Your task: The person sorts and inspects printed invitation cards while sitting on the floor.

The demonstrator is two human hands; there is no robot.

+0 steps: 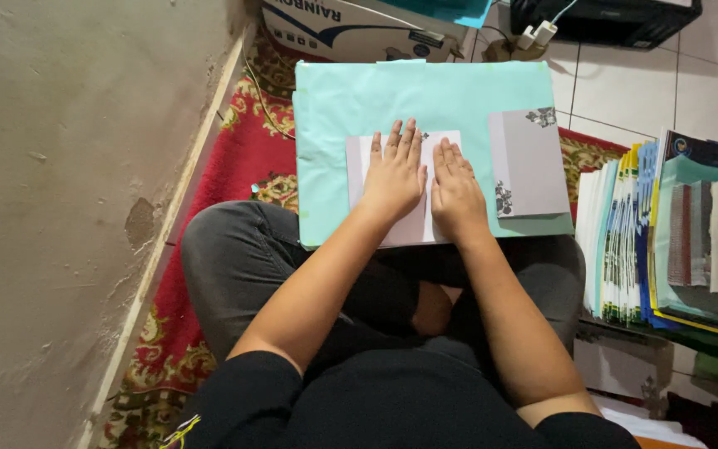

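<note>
A bare grey wall fills the left side of the view, and beside it a red patterned rug covers the floor where a person sits cross-legged in dark trousers. Across the person's lap lies a large pale turquoise sheet, flat and wide. To the right, on the tiled floor, stands a thick stack of papers and coloured folders set on edge. On the turquoise sheet's right part rests a grey card with dark floral corners, just beside the hands. At the sheet's near edge lies a pale folded card, and both hands press flat on it: the left hand and the right hand touch side by side, fingers stretched out straight and close together, holding nothing.
</note>
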